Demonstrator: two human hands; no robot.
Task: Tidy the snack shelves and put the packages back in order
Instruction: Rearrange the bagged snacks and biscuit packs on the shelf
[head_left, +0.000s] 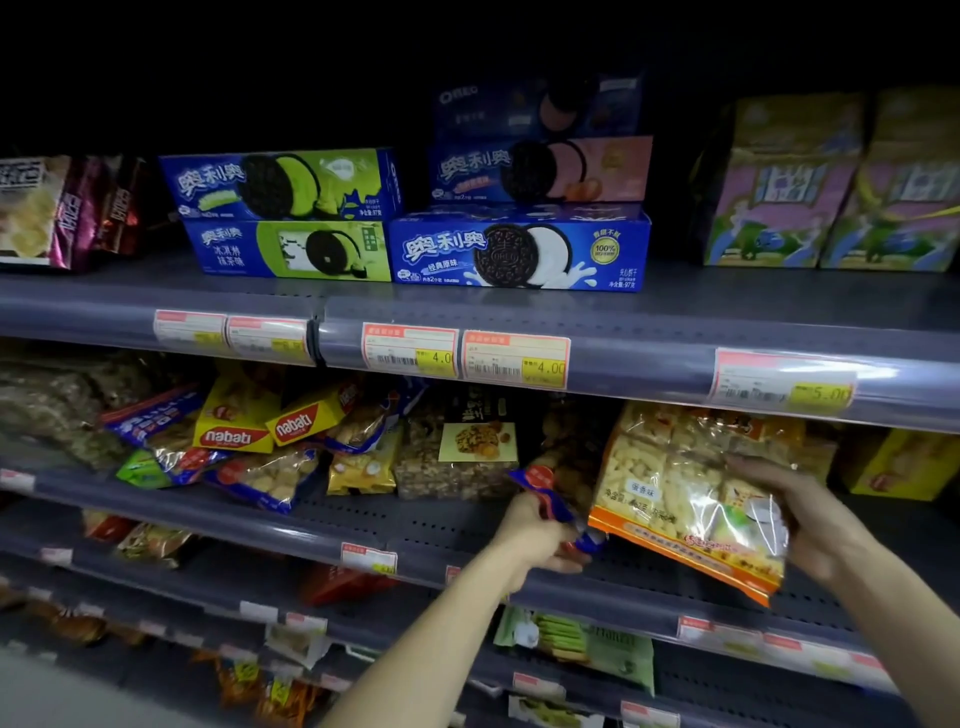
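On the middle shelf (363, 519), my right hand (795, 514) grips the right side of a large clear bag of yellow puffed snacks with an orange bottom edge (670, 499), tilted down over the shelf's front. My left hand (535, 535) grips the end of a blue and red snack packet (545, 493) just left of that bag. More bags of the same puffed snack (701, 426) stand behind it. Loose packets lie jumbled further left, among them yellow Nabati packs (234, 421) and blue-edged biscuit bags (265, 478).
Blue Oreo boxes (519, 249) are stacked on the top shelf beside pink and yellow bags (779, 197). Price tags (514, 358) line the shelf rails. A clear bag of nut bars (457, 452) stands mid-shelf. Lower shelves hold green wafer packs (576, 639) and other packets.
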